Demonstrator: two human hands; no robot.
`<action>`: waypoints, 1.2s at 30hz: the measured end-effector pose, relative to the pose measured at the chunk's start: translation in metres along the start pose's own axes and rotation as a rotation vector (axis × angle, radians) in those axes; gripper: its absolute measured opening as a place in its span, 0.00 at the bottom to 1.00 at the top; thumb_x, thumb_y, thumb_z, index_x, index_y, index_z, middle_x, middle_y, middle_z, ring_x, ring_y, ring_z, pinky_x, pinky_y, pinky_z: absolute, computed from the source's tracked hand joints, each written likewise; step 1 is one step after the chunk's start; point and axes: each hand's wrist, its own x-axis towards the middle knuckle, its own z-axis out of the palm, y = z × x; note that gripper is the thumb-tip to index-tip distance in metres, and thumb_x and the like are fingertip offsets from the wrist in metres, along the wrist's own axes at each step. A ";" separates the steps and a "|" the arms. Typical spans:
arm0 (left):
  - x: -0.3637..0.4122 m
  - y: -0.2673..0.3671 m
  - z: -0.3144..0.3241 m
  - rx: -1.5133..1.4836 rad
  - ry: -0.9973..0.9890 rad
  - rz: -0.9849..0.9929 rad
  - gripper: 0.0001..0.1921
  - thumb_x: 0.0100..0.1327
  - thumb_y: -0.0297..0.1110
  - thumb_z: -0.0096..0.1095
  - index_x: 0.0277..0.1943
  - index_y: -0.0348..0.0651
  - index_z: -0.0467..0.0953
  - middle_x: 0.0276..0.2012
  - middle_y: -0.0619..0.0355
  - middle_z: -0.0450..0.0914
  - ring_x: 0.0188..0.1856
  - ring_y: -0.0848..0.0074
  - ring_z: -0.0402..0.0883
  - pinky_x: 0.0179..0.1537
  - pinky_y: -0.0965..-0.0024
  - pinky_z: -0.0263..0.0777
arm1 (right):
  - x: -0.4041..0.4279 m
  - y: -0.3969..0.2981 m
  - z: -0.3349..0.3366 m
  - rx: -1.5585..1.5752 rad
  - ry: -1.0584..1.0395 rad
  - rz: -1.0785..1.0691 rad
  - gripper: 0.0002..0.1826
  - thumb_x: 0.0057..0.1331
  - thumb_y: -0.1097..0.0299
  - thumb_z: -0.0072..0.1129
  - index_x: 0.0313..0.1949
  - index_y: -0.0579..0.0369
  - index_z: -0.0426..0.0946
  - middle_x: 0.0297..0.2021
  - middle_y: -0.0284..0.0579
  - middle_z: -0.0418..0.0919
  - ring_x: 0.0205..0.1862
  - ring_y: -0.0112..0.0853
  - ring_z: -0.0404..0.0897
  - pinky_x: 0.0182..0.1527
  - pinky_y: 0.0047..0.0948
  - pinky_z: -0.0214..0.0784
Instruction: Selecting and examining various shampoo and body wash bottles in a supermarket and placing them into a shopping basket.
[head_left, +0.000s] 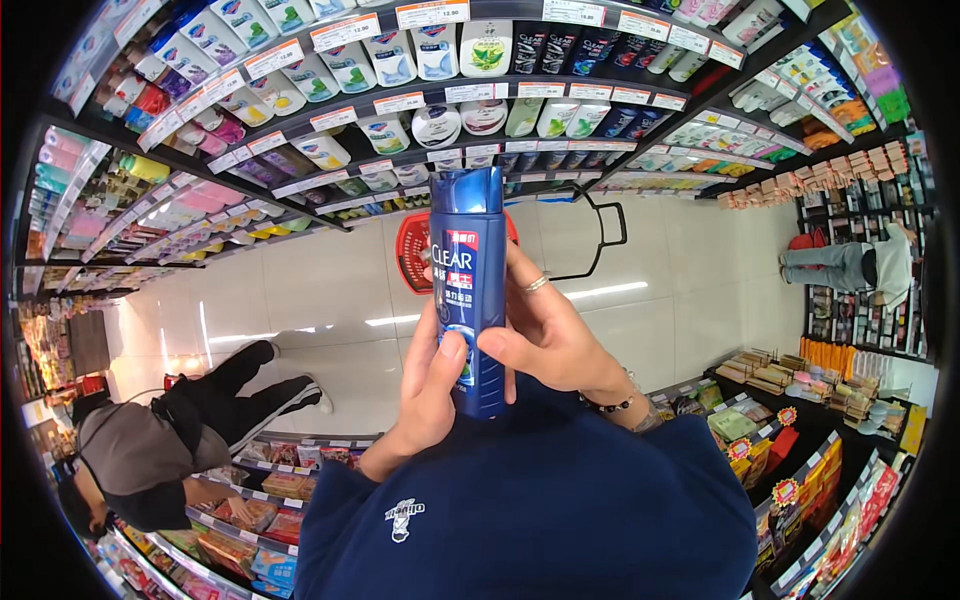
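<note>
A blue Clear shampoo bottle (471, 300) stands upright in front of my chest, its cap up and its printed front facing me. My left hand (431, 382) holds it from the left side, the thumb on the lower front. From the right, my right hand (551, 330) grips the same bottle, its thumb near the front edge and its fingers partly hidden behind. A ring is on a finger of my right hand and a beaded bracelet (615, 405) is on that wrist. Behind the bottle, lower down, is a red plastic shopping basket (411, 251), mostly hidden by bottle and hands.
Shelves (405, 90) of shampoo and body wash bottles curve across the far side. A black metal frame (600, 240) extends right of the basket over the tiled floor (337, 300). One person (150, 450) reaches to packaged goods at left; another person (847, 264) stands at far right.
</note>
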 end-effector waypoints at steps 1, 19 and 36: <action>0.001 0.001 0.000 -0.033 -0.016 -0.005 0.30 0.72 0.52 0.42 0.63 0.32 0.56 0.40 0.45 0.74 0.21 0.70 0.78 0.15 0.76 0.70 | 0.000 0.000 -0.001 0.020 -0.035 0.034 0.49 0.65 0.71 0.60 0.74 0.58 0.33 0.69 0.50 0.54 0.67 0.35 0.63 0.65 0.34 0.57; 0.000 0.002 -0.012 0.175 -0.112 0.025 0.40 0.72 0.43 0.48 0.74 0.31 0.34 0.73 0.43 0.47 0.73 0.65 0.52 0.70 0.64 0.46 | 0.000 0.003 -0.004 0.113 0.106 -0.063 0.43 0.69 0.73 0.52 0.74 0.55 0.34 0.70 0.50 0.51 0.66 0.33 0.63 0.65 0.33 0.56; 0.011 -0.034 -0.008 -0.168 -0.082 0.052 0.39 0.74 0.56 0.34 0.75 0.38 0.35 0.59 0.49 0.67 0.40 0.70 0.77 0.43 0.67 0.72 | -0.004 -0.004 -0.001 0.090 0.266 0.161 0.35 0.70 0.69 0.52 0.71 0.63 0.47 0.59 0.46 0.69 0.45 0.20 0.75 0.27 0.15 0.70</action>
